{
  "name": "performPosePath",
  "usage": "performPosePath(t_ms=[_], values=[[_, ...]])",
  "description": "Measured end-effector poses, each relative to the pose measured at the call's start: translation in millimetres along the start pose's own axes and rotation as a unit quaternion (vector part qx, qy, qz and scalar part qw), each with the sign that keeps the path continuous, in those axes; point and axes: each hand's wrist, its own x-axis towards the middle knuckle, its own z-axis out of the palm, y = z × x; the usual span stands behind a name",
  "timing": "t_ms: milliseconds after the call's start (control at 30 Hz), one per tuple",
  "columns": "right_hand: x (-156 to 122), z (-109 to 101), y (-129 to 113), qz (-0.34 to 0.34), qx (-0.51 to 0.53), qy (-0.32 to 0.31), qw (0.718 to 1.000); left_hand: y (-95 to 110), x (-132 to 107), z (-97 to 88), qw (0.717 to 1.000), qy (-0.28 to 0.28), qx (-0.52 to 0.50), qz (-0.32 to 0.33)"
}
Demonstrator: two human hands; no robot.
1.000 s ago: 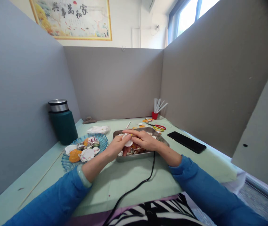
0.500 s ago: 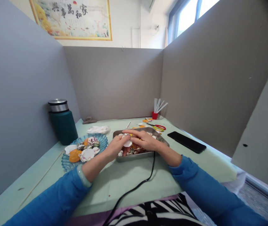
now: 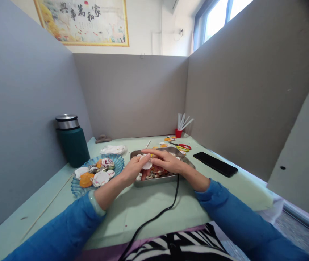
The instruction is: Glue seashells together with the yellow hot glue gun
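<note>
Just below the centre of the frame, both hands meet over a metal tray [image 3: 157,180] that lies on the pale green table [image 3: 143,203]. The left hand [image 3: 132,169] is closed in a narrow pinch on a white shell [image 3: 147,165], which it holds just above the loose shells heaped in the tray. The right hand [image 3: 169,162] lies across from the right with its fingers stretched long and nearly flat. Its tips touch the shell's upper edge, where a small yellow spot shows. Whether this hand truly grips anything cannot be told. A black cable [image 3: 154,217] runs from under the right wrist down to the lower edge of the frame, and its far end is hidden.

The shell looks light, stiff and thin, with a smooth inner face that is probably slippery. It would likely chip or crack if squeezed hard across its cupped middle or dropped on the steel. The safest hold seems to be at the rim, thumb on one face and fingers on the other, close to the thicker hinge end.

To the left of the tray sits a blue glass plate [image 3: 118,162] with more white and orange shells, and a green flask [image 3: 72,143] stands further left by the wall. Scissors [image 3: 183,147] and a dark phone [image 3: 215,164] lie to the right of the tray.
</note>
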Motion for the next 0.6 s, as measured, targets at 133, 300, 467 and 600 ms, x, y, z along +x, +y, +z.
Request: performPosePath(t_ms=[133, 300, 467, 600], values=[[-0.1, -0.1, 0.9, -0.008, 0.035, -0.018, 0.999, 0.2, 0.2, -0.2, 1.000, 0.002, 0.003, -0.004], [-0.5, -0.7, 2.1, -0.010, 0.055, -0.027, 0.998, 2.1, -0.7, 0.9, 1.000, 0.006, 0.000, -0.007], [-0.5, -0.8, 2.6, -0.005, 0.050, -0.031, 0.998, 2.4, -1.3, 0.0, 1.000, 0.000, -0.001, -0.009], [-0.4, -0.9, 2.4, -0.005, 0.043, -0.035, 0.998, 0.7, -0.6, -1.8, 1.000, -0.011, 0.000, -0.004]])
